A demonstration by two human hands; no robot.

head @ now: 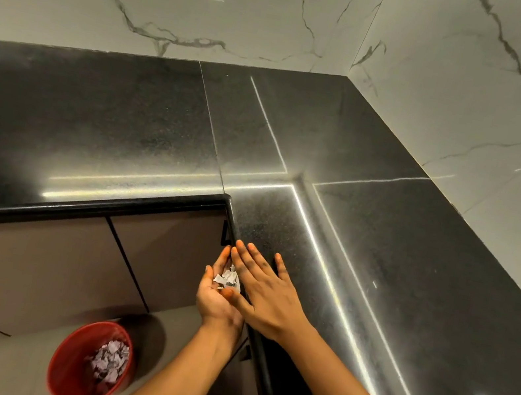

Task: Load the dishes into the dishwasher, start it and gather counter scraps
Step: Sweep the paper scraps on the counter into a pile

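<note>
Only the one head view here, so here goes.

Progress-wise, this looks like the last bit of the job, the scrap gathering. No dishwasher or dishes anywhere in the shot, so I can't tell whether that part is done. The black counter (381,253) looks pretty much swept where I can see it. The only loose bits I can spot are the ones in hand, though the glare could be hiding small pieces.

The left hand (217,297) sits palm up just off the counter's front edge, loosely cupped with fingers relaxed, not clenched. A small pile of white scraps (227,280) rests in the palm. The right hand (264,297) lies flat on the counter right beside it, fingers straight and spread, gripping nothing. Its edge sits against the left hand, like it's brushing bits over the lip into the palm.

Containers: there's a red bin (64,371) on the floor down to the left, below the brown cabinet fronts (32,261). It already has a heap of pale torn pieces (110,360) in it, maybe a third full at a guess.

So my read is that what's left is tipping this handful into the bin, maybe one more check along the counter.
</note>
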